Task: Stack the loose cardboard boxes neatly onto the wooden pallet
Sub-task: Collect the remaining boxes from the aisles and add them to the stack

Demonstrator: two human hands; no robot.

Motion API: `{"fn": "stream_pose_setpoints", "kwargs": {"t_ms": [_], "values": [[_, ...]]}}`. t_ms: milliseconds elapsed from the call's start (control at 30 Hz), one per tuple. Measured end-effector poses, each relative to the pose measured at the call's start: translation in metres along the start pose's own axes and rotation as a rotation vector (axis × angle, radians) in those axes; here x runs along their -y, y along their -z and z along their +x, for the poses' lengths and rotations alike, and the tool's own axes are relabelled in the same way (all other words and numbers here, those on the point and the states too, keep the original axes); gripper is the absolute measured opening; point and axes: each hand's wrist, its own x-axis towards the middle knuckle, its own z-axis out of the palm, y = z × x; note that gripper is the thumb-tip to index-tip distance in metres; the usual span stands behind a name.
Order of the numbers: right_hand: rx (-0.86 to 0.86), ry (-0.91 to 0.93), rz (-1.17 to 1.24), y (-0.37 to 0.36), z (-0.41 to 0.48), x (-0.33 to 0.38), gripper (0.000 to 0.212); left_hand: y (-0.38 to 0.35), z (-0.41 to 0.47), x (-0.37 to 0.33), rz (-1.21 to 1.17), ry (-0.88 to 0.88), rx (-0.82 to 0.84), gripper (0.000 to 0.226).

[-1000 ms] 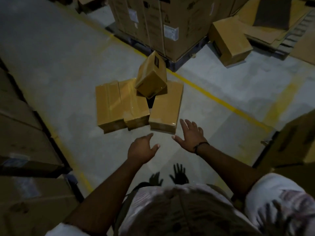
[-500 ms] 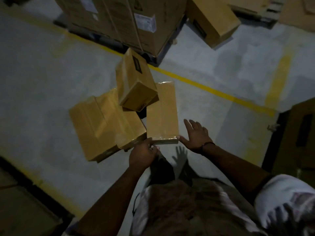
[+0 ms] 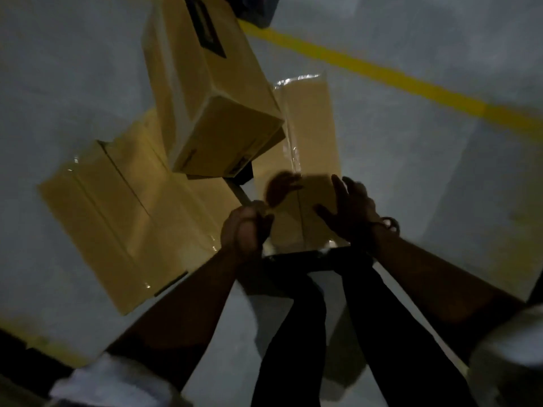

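Several taped cardboard boxes lie on the grey floor. The right flat box (image 3: pixel 311 121) is nearest my hands. My left hand (image 3: pixel 244 230) curls its fingers round that box's near left corner. My right hand (image 3: pixel 351 210), with a band at the wrist, lies with spread fingers on the near right edge of the same box. A smaller box (image 3: pixel 214 95) leans tilted on top of the pile, its low end resting between the flat boxes. Two more flat boxes (image 3: pixel 117 212) lie side by side to the left. No wooden pallet shows in this view.
A yellow floor line (image 3: pixel 390 77) runs diagonally behind the boxes. A dark pallet corner (image 3: pixel 255 10) shows at the top edge. Bare concrete (image 3: pixel 426 186) stretches to the right, and something dark lines the lower left corner.
I have leaned in closer over the pile. My left hand has closed on the right flat box's near corner, and my right hand has moved onto its right edge.
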Motion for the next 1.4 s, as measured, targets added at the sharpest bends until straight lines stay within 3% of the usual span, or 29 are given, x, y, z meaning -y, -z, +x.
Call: {"fn": "stream_pose_setpoints", "kwargs": {"t_ms": [200, 267, 400, 567, 767, 833, 1000, 1167, 1400], "values": [[-0.031, -0.118, 0.174, -0.059, 0.153, -0.035, 0.086, -0.054, 0.138, 0.027, 0.034, 0.125, -0.02, 0.075], [-0.051, -0.075, 0.254, -0.069, 0.181, -0.042, 0.089, -0.065, 0.161, 0.023, -0.052, 0.137, -0.001, 0.081], [-0.078, -0.029, 0.384, -0.072, 0.186, -0.047, 0.097, -0.073, 0.167, 0.002, -0.171, 0.166, -0.12, 0.081], [-0.148, -0.146, 0.412, -0.02, 0.133, -0.083, 0.09, -0.071, 0.127, -0.071, -0.031, 0.094, -0.04, 0.09], [-0.241, -0.269, 0.233, 0.149, 0.011, -0.135, 0.079, -0.036, 0.065, -0.25, 0.115, -0.081, -0.047, 0.08], [-0.245, -0.314, 0.222, 0.218, -0.04, -0.151, 0.082, -0.016, 0.036, -0.325, 0.147, -0.15, -0.028, 0.079], [-0.44, -0.439, 0.311, 0.361, -0.147, -0.197, 0.1, 0.03, -0.023, -0.514, 0.27, -0.371, -0.005, 0.081], [-0.697, -0.531, 0.362, 0.451, -0.211, -0.249, 0.081, 0.038, -0.064, -0.657, 0.32, -0.593, -0.05, 0.084], [-0.936, -0.768, 0.424, 0.536, -0.255, -0.316, 0.079, 0.011, -0.065, -0.816, 0.343, -0.872, -0.015, 0.083]]}}
